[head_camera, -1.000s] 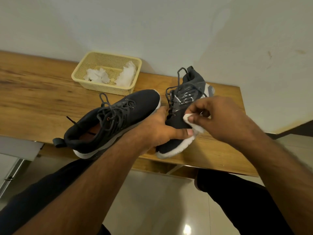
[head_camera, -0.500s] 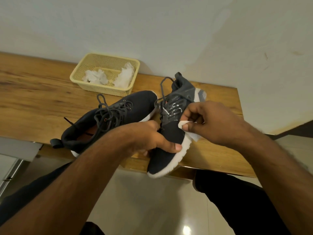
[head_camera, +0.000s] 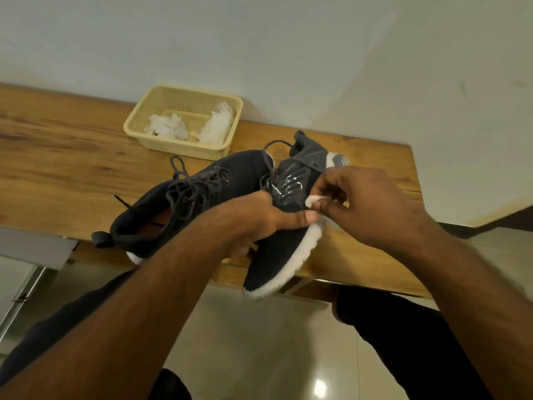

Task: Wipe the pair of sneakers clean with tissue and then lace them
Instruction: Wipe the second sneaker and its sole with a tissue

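Left hand (head_camera: 259,217) grips a sneaker (head_camera: 277,249) whose toe overhangs the desk (head_camera: 57,157) edge; right hand (head_camera: 360,203) pinches tissue (head_camera: 313,201) against it. Second sneaker (head_camera: 202,194) lies just beside.

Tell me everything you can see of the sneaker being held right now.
The held sneaker is dark knit fabric with a white ridged sole and grey heel panel, its laces loose. It is tilted, toe hanging past the table edge toward the camera. The left hand grips its middle; the right hand presses a white tissue against its side.
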